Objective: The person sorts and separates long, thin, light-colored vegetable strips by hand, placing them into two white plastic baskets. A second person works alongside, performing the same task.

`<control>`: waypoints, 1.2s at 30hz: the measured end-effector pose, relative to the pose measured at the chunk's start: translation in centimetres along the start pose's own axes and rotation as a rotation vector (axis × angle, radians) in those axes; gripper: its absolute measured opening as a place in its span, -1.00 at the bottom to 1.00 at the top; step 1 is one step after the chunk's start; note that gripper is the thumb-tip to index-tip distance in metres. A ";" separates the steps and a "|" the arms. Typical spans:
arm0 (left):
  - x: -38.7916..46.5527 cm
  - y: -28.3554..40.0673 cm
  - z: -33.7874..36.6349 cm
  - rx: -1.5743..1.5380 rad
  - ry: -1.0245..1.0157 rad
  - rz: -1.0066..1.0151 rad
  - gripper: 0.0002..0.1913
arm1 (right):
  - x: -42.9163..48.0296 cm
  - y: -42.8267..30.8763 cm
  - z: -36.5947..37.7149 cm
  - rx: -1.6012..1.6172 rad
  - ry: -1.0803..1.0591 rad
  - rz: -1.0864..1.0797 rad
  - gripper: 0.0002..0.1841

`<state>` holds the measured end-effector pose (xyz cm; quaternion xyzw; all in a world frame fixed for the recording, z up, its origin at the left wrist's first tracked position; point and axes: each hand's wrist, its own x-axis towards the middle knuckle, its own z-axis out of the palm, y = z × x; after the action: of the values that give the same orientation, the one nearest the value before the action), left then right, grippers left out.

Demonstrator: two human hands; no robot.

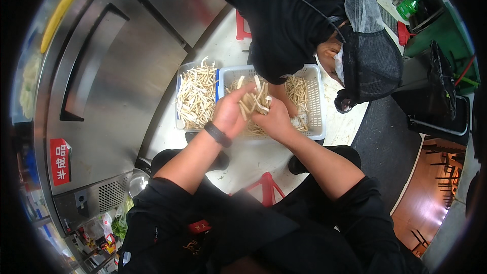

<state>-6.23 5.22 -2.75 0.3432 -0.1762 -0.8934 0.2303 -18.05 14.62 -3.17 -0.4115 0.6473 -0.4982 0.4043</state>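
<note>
A bunch of pale, stick-like cut stems is held between my hands, above a white perforated plastic basket. My left hand, with a dark band on its wrist, cups the bunch from the left, its thumb along the top. From the right, my right hand grips the same stems, with several ends poking out past its fingers. More stems lie in the basket, partly hidden by my hands. Left of it stands a plastic tub with a blue edge, heaped with whiter stems.
A co-worker in black leans over the basket, one hand reaching into it beside mine. Steel refrigerator doors line the left. A red plastic stool is below me. A black bin stands at the right by a dark mat.
</note>
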 end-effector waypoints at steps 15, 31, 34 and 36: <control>-1.8 1.7 0.9 0.789 0.007 0.147 -0.76 | 0.9 -2.8 -2.9 0.071 0.070 0.189 -0.68; -2.2 1.5 0.9 1.235 0.138 0.357 -0.88 | 0.4 -2.4 -1.3 0.031 0.085 0.151 -0.68; -1.8 2.8 -0.2 1.226 0.187 0.317 -0.81 | 0.8 -2.1 -1.7 0.029 0.135 0.174 -0.66; -1.9 4.3 -1.1 1.189 0.211 0.249 -0.79 | 0.9 -1.8 -2.3 0.045 0.127 0.227 -0.65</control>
<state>-3.02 2.46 -0.47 0.4762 -0.6592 -0.5698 0.1184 -20.22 14.20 -1.08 -0.2941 0.7028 -0.4884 0.4255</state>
